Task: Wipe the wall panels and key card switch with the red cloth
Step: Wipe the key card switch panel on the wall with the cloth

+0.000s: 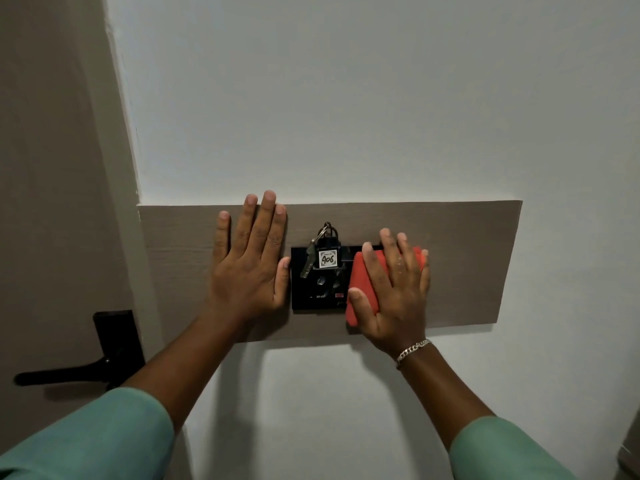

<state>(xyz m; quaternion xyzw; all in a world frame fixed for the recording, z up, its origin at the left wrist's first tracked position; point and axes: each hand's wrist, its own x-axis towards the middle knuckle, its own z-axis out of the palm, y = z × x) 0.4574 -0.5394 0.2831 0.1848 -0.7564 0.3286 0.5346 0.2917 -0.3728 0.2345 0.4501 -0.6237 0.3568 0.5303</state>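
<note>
A brown wood-grain wall panel (464, 258) runs across the white wall. In its middle sits a black key card switch (320, 289) with a key tag marked 406 (327, 259) and keys hanging in its slot. My right hand (393, 292) presses a folded red cloth (360, 289) flat over the switch's right part and the panel beside it. My left hand (251, 261) lies flat on the panel just left of the switch, fingers spread, holding nothing.
To the left stands a beige door with a black lever handle (69, 372) on a black lock plate (119, 337). White wall (346, 98) surrounds the panel above and below.
</note>
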